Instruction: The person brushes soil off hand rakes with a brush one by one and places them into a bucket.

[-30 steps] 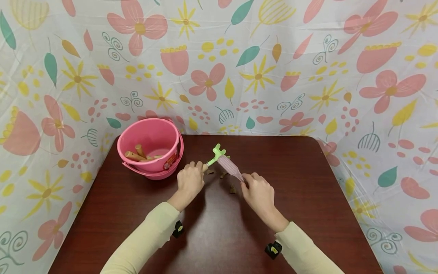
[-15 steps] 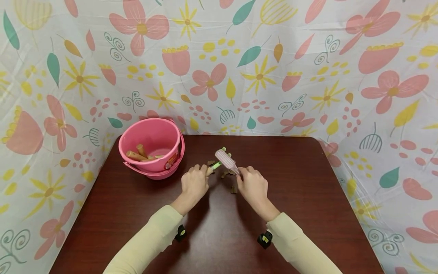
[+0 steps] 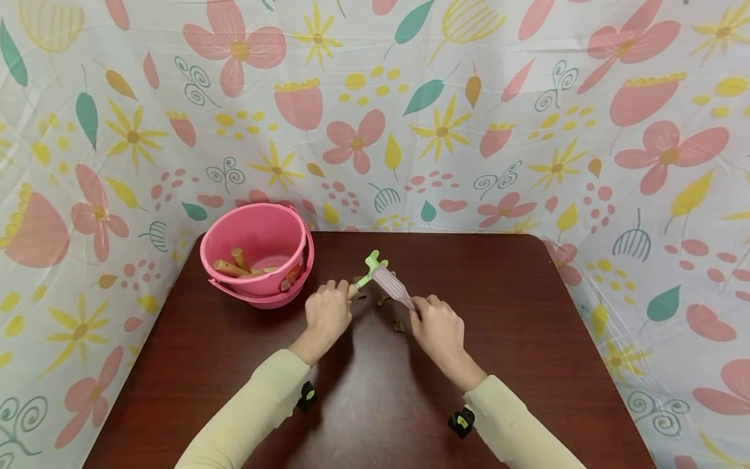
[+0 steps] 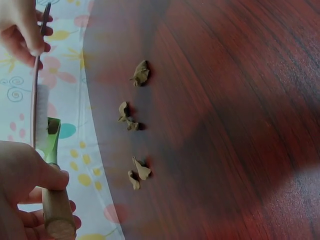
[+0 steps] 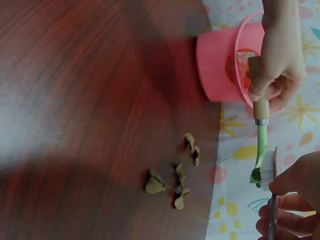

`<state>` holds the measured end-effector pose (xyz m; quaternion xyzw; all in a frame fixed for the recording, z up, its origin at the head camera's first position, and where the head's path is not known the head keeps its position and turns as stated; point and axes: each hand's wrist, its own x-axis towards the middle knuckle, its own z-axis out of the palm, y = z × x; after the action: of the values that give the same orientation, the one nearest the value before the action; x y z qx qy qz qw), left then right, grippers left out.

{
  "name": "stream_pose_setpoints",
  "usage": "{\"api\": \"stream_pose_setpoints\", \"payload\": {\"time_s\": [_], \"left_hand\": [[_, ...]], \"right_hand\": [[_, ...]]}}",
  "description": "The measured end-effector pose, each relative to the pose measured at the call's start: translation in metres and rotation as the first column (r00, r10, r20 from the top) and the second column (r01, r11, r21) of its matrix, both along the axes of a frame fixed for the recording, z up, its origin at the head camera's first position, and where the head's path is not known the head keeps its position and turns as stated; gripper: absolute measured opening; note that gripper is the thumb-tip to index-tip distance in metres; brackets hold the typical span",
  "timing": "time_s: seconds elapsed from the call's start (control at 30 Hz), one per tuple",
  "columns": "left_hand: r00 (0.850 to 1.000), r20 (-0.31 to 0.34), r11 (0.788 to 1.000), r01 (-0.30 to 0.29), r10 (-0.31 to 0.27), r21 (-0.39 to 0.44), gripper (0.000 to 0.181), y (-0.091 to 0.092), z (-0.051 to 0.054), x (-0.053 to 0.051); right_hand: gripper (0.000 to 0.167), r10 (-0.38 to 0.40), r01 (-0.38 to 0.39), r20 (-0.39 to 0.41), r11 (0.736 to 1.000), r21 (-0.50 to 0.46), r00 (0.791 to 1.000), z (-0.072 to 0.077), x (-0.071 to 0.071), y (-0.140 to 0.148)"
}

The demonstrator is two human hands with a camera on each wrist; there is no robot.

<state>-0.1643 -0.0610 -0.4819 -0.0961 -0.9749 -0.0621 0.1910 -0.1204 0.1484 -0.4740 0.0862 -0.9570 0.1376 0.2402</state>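
My left hand grips the wooden handle of a small green hand rake, its pronged head raised above the table. My right hand holds a pale pink brush by its handle. In the right wrist view, the white bristles lie against the green head. Brown dried leaves lie scattered on the table below, such as a crumpled leaf in the left wrist view. The rake's far side is partly hidden by the brush in the head view.
A pink bucket with several wooden-handled things inside stands at the table's back left. A flowered cloth hangs round the back and sides of the dark wooden table.
The brush swung up and left across the rake head half a second ago, then back down and right. The rake head dipped and rose again. Both hands kept their hold.
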Motion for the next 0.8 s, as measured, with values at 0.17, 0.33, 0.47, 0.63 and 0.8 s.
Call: {"api": "stream_pose_setpoints", "payload": {"time_s": [0.17, 0.33, 0.47, 0.63, 0.8], "left_hand": [[1.0, 0.005, 1.0, -0.011, 0.011, 0.005, 0.024, -0.002, 0.0, -0.001], [0.999, 0.035, 1.0, -0.013, 0.013, 0.015, 0.024, -0.002, 0.0, -0.003], [0.998, 0.057, 0.999, -0.019, 0.018, 0.03, 0.024, -0.004, -0.001, -0.003], [0.997, 0.066, 0.999, -0.037, 0.034, 0.039, 0.025, -0.007, -0.002, -0.004], [0.997, 0.061, 0.999, -0.042, 0.04, 0.035, 0.026, -0.01, -0.001, -0.005]], "right_hand": [[0.021, -0.008, 0.008, 0.005, 1.0, 0.006, 1.0, -0.006, 0.004, 0.006], [0.022, -0.016, 0.016, 0.005, 1.0, 0.022, 1.0, -0.011, 0.005, 0.011], [0.023, -0.015, 0.015, -0.002, 0.999, 0.03, 1.0, -0.016, 0.005, 0.015], [0.023, -0.029, 0.029, 0.009, 0.999, 0.037, 1.0, -0.02, 0.005, 0.022], [0.024, -0.049, 0.049, 0.036, 0.999, 0.011, 0.998, -0.021, 0.005, 0.03]]}}
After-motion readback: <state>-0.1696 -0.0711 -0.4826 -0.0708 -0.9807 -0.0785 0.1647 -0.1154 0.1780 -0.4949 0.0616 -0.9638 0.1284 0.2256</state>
